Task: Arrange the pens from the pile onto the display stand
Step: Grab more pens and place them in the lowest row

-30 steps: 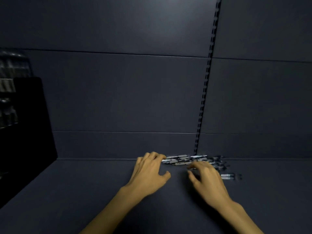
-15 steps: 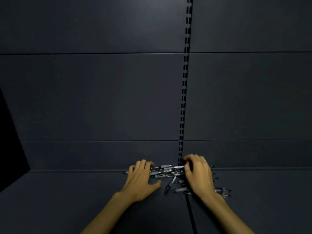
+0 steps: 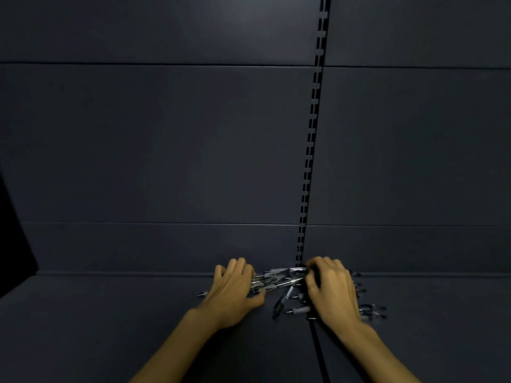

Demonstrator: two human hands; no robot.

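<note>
Pile of black-and-clear plastic pens [image 3: 279, 283] lies on dark matte shelf [image 3: 110, 327], against back wall. Left hand [image 3: 232, 291] and right hand [image 3: 331, 291] curl fingers round opposite ends of bundle. Risk: stray pens slipping out, rolling away. Display stand not visible; fingertips hidden.

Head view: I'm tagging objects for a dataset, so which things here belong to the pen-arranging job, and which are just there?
Part of the job:
- pile of clear-barrelled pens with dark caps
- left hand, gathering the pile
- right hand, fingers curled on the pens

Just there:
- dark matte shelf surface
- dark back panel
- slotted vertical rail

The display stand isn't in view.
</note>
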